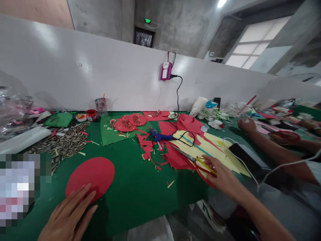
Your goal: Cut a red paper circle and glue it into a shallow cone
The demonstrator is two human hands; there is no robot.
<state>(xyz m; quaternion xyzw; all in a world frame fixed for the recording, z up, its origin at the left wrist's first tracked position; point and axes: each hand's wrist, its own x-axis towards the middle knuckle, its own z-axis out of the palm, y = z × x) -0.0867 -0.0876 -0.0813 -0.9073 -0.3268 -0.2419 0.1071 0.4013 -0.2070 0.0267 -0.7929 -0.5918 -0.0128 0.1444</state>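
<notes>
My left hand [69,214] lies flat at the near left, fingers stretched out and together, their tips resting on the near edge of a red paper oval [91,175] on the green table cover [135,187]. My right hand [222,177] reaches out to the right, fingers extended, with the fingertips on the yellow handles of a pair of scissors [194,159]. The scissors lie on red paper scraps [175,157] and a yellow sheet [210,147]. Neither hand is closed around anything.
A blue glue gun [160,136] with a black cable lies mid-table. Red cut-outs on green paper [127,124] and a heap of sunflower seeds [62,142] sit further back and left. Another person's hands [247,125] work at the right beside a dark phone [244,157].
</notes>
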